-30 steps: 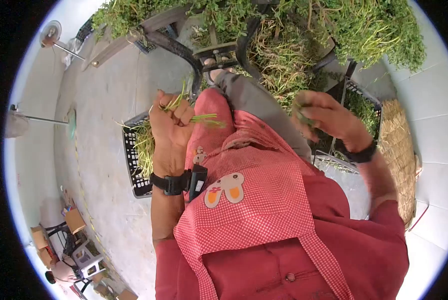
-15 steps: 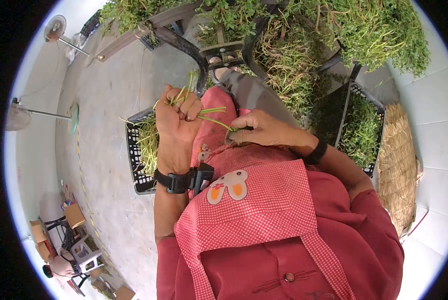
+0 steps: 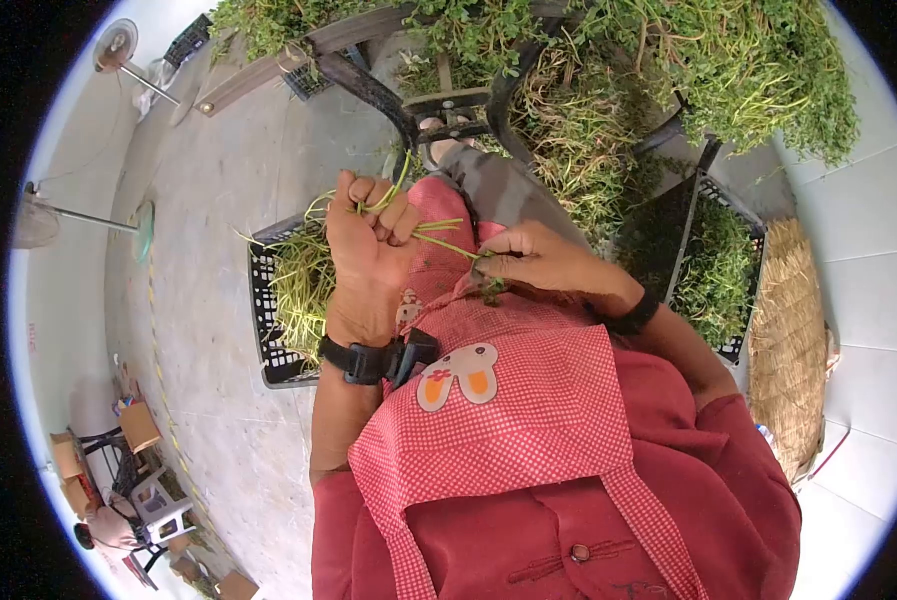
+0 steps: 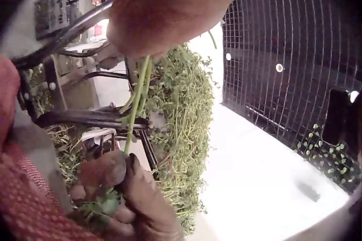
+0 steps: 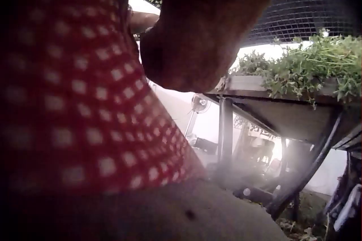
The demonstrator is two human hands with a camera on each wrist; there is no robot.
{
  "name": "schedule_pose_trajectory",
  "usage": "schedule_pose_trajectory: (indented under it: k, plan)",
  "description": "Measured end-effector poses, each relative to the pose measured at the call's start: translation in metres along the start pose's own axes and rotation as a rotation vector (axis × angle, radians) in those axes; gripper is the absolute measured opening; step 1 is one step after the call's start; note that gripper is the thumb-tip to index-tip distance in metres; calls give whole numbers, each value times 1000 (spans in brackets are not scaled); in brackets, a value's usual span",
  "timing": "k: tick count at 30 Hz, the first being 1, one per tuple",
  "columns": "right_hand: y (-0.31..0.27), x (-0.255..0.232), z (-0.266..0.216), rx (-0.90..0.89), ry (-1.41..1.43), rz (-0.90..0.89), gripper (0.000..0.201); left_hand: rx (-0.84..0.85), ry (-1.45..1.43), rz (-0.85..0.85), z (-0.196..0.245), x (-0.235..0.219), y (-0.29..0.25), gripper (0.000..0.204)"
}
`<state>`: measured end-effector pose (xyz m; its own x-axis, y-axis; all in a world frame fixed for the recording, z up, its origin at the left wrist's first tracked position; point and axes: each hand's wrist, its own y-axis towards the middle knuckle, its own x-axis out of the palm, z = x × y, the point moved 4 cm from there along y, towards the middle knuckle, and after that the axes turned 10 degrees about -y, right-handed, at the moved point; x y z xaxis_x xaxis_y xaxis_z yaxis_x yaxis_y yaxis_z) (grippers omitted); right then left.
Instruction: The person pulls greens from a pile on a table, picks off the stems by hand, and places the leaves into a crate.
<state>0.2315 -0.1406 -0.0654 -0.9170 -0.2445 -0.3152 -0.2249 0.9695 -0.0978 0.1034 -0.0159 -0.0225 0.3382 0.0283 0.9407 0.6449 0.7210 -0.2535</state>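
Observation:
My left hand [image 3: 370, 235] is raised over the lap, its fingers curled around several thin green stems [image 3: 438, 228]. Their cut ends stick out on both sides of the fist. To its right, my right hand [image 3: 548, 262] pinches one stem between thumb and fingertips. A leafy tip [image 3: 491, 290] hangs just below those fingers. In the left wrist view the stems [image 4: 137, 100] run from the left hand above to the right hand's fingertips [image 4: 136, 167], with green leaves [image 4: 102, 204] under the thumb. The right wrist view has my right hand dark, its fingertips hidden.
A black crate [image 3: 268, 330] of pale stems stands on the floor at left, and another crate [image 3: 733, 345] of leafy greens at right. Ahead, a table [image 3: 358, 30] bears heaped greens [image 3: 758, 80]. More greens [image 3: 578, 140] lie beneath it. A straw mat roll [image 3: 788, 340] stands far right.
My right hand has come in from the right to the stems by my left hand and now pinches one. Since half a second ago both hands have shifted slightly right.

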Motion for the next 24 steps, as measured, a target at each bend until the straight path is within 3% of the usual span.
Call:
schedule_pose_trajectory:
  k: [8,14,16,24]
  plan:
    - [-2,-1,4,9,-21,78,29,35,23,55,5,1,-2,42]
    - [-6,-2,-4,154,-113,8,24,58,16,90,4,0,-3,41]
    - [-3,2,0,132,125,30,22,53,31,104,1,-1,-2,41]
    - [-5,4,-2,129,110,7,22,33,74,65,-5,-2,-2,40]
